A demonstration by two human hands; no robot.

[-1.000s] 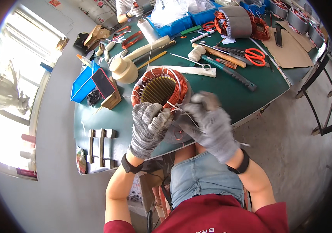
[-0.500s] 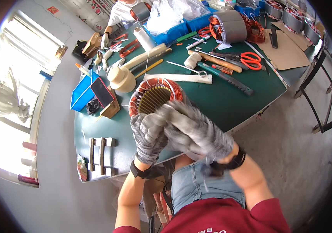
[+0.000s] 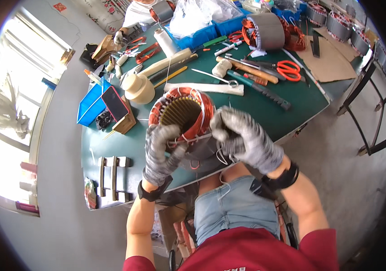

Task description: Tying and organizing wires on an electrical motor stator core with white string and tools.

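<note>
Though near — white strip [image 3: 206, 88] behind stator [image 3: 183, 115]

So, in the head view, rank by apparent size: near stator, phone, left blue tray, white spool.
1. Near stator
2. Left blue tray
3. Phone and white spool: too alike to rank

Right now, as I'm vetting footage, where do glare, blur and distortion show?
Head view: glare washes out the window; head view: slight blur softens the right hand; head view: fisheye distortion seems to bow the front edge of the table.
</note>
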